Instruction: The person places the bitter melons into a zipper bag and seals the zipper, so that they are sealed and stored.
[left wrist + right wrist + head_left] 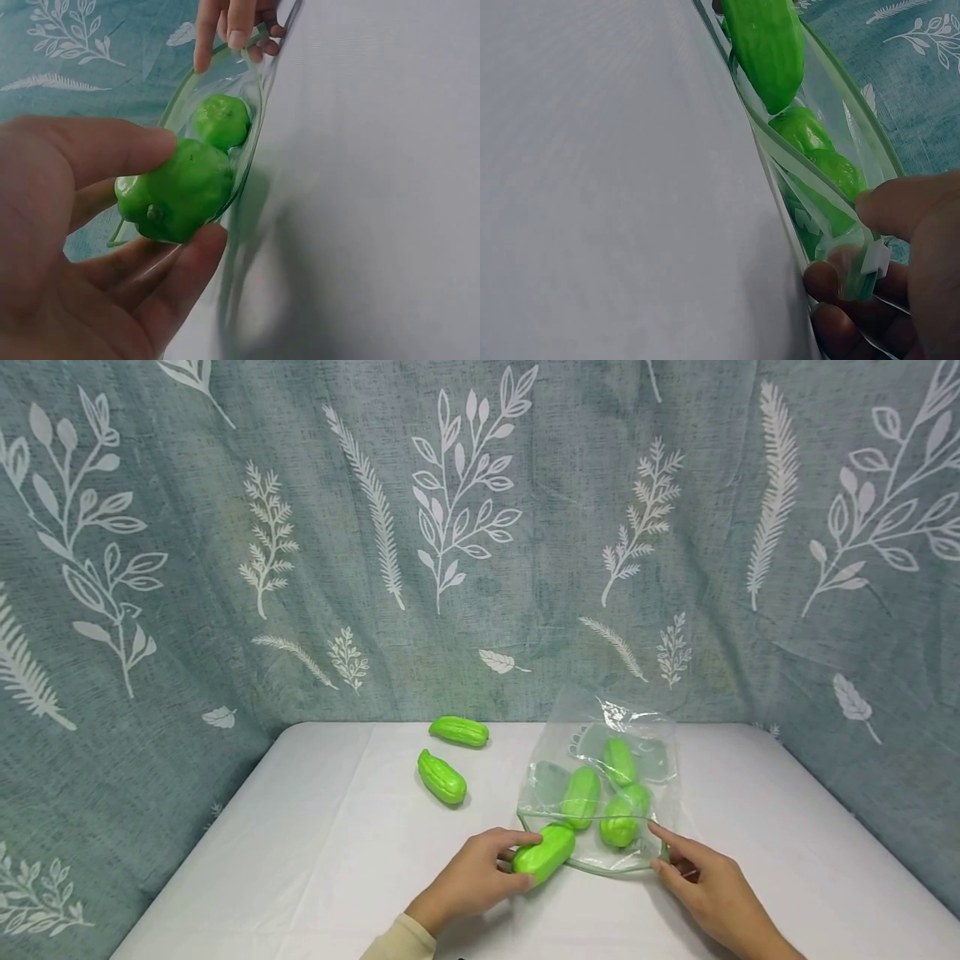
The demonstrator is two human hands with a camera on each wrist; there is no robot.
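A glossy, ribbed green gourd [543, 853] is gripped between the thumb and fingers of my left hand [483, 870]. Its far end is at the mouth of a clear zip bag [600, 862]. My right hand [708, 885] pinches the right corner of that mouth, where a white slider [876, 257] shows in the right wrist view. Through the plastic I see three more such gourds, one at the back [619, 762], one at the left [581, 797] and one near the opening [625, 815]. The left wrist view shows the held gourd [180, 191] end-on, overlapping the bag's green-edged opening.
Two similar gourds lie on the white table [337, 860] left of the bag, one near the back edge [459, 732] and one closer [442, 777]. A blue-green curtain [480, 643] with white leaf prints hangs behind the table and along its sides.
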